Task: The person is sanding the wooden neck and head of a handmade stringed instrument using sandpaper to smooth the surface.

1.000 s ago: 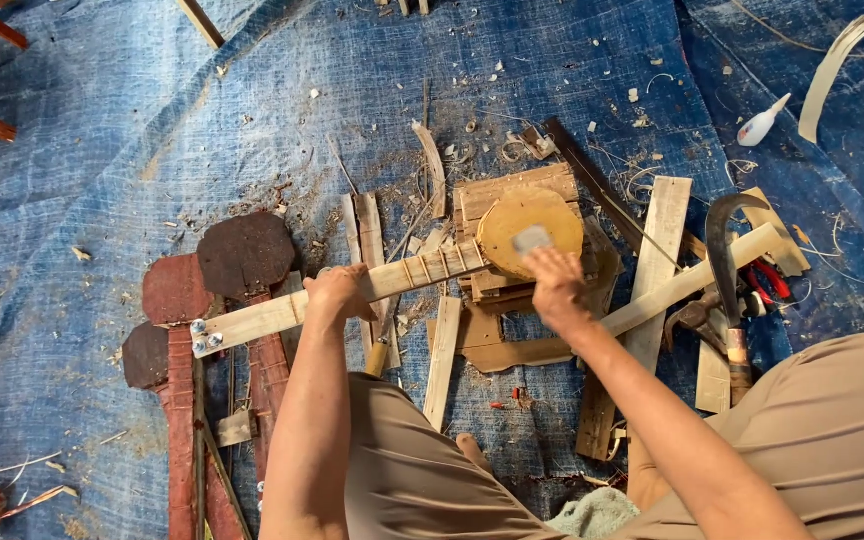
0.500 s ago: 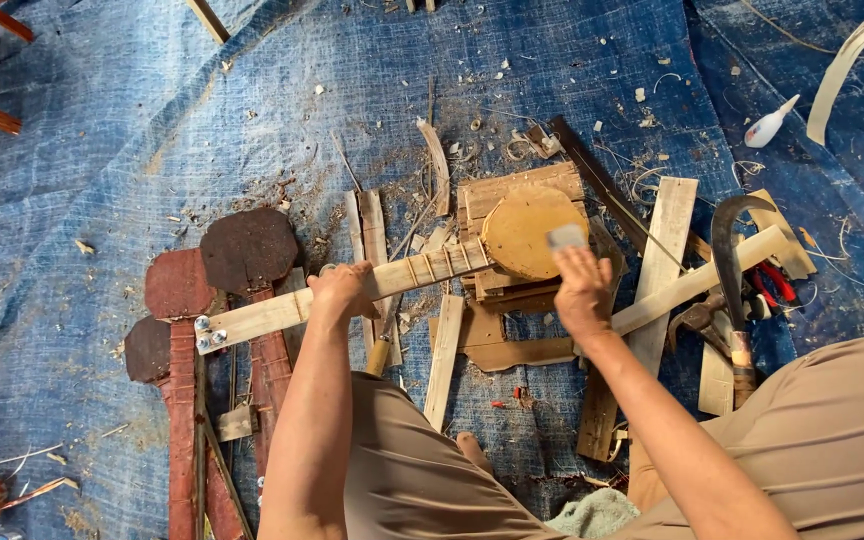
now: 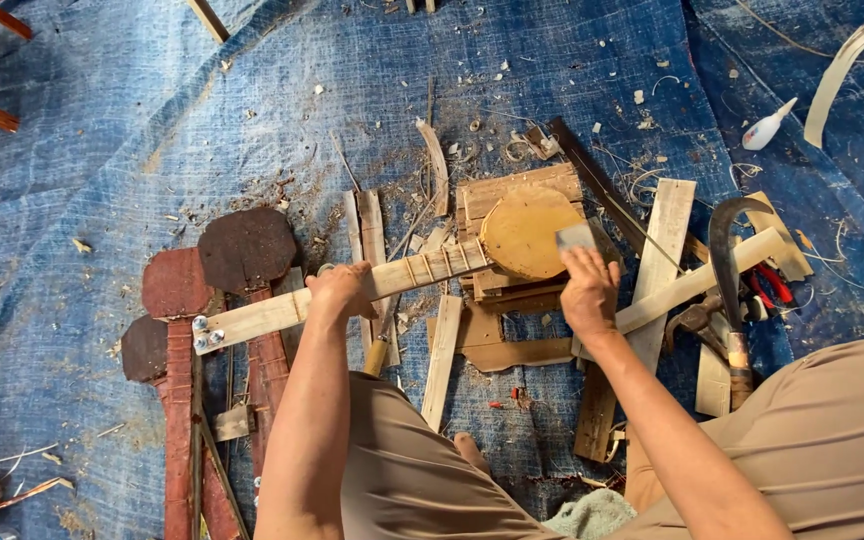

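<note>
- Two hands work a small unfinished wooden instrument (image 3: 422, 270) lying across stacked wood blocks (image 3: 512, 195) on the blue tarp (image 3: 132, 130).
- Left hand (image 3: 337, 290) is clamped around its pale neck, as before.
- Right hand (image 3: 587, 290), closed on a small grey sanding pad (image 3: 576, 236), has slid from the round body's face to its right edge, so the rubbing now falls on the rim.
- Curved sickle (image 3: 727, 260) lies just right.

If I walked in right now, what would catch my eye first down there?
Most likely the pale wooden stringed instrument at the centre, lying across wood scraps on a blue tarp. The left hand grips its neck while the right hand presses a small grey block against the round body. To the left lie three dark reddish unfinished instruments, and a curved sickle lies at the right.
</note>
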